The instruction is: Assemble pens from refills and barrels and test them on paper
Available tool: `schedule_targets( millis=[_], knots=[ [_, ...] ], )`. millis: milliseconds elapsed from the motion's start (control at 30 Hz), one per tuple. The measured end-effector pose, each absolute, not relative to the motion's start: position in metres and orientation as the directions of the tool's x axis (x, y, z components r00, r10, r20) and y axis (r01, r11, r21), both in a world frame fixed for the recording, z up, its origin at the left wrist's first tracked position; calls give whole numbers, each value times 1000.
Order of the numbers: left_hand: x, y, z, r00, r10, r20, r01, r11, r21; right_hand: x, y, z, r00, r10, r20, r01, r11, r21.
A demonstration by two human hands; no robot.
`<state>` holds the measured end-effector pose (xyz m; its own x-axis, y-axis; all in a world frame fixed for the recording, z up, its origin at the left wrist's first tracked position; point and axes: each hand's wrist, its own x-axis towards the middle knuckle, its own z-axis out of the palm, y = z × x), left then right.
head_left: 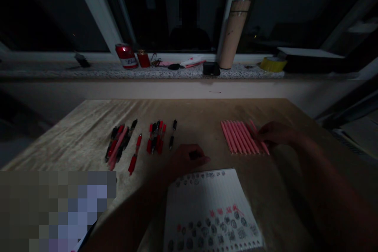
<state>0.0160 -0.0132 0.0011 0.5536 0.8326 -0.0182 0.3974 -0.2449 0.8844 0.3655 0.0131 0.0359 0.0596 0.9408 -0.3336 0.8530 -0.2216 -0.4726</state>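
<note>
The scene is dim. My left hand (pixel 186 159) rests closed on the wooden table (pixel 201 114), just above the top edge of a spiral notebook (pixel 209 212) with doodles; something small and dark shows in its fingers. My right hand (pixel 273 134) lies on the right end of a neat row of pink pens (pixel 239 137), its fingers curled around the outermost pink pen (pixel 260 139). To the left lie a cluster of red and black pens (pixel 156 138), a lone black pen (pixel 172 134), a single red pen (pixel 134 154) and a mixed pile of pens (pixel 118 143).
A stone windowsill (pixel 147 71) behind the table holds a red can (pixel 126 56), a small red jar (pixel 143 58), a cardboard tube (pixel 233 33), a black box (pixel 211 68) and a yellow tape roll (pixel 273 64). A blurred patch covers the lower left.
</note>
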Motion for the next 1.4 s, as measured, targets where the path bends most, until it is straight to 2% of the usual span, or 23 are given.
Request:
schedule_targets(
  millis=[100,333,633,800,900,1000,1400],
  knots=[
    [16,-13,2,547,837,-33,419,-239,876,364,14,35,7,876,-482,826,-277,-491],
    [16,-13,0,550,835,-12,401,-251,881,361,15,38,-46,884,-464,859,-202,-470],
    [16,-14,3,550,834,-33,400,-228,888,355,14,39,-12,901,-433,843,-224,-489],
    [16,-14,4,551,833,-35,394,-223,892,354,16,36,17,920,-390,867,-208,-453],
    [16,-14,5,557,829,-41,404,-228,886,356,17,32,19,925,-380,841,-221,-494],
    [16,-14,3,552,834,-10,403,-256,878,356,17,31,17,921,-389,817,-237,-525],
    [16,-13,1,557,831,-1,397,-265,879,354,16,34,63,881,-468,790,-330,-516]
  ],
)
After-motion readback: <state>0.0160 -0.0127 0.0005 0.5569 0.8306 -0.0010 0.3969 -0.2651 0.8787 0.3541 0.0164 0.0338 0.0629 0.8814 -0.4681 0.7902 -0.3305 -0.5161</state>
